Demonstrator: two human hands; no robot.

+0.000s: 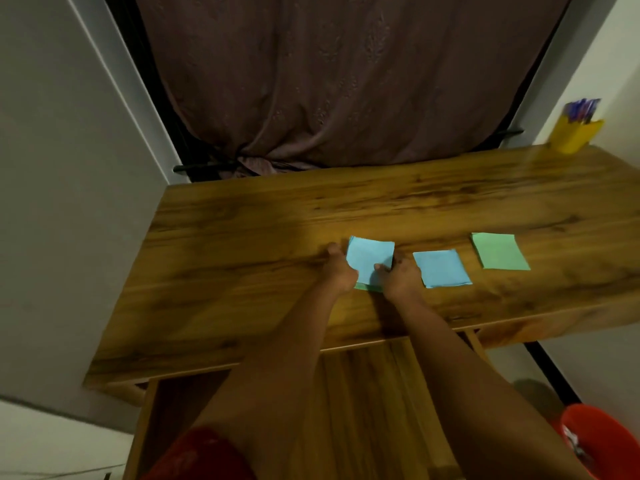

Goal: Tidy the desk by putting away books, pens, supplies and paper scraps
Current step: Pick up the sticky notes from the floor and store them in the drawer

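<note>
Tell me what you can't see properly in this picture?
- Green paper under the blue paper: mostly covered by it and both hands, left hand, right hand.
- Pens in the yellow cup: blurred, too small to count.
- Red bucket: cut off by the frame's corner; contents unclear.
</note>
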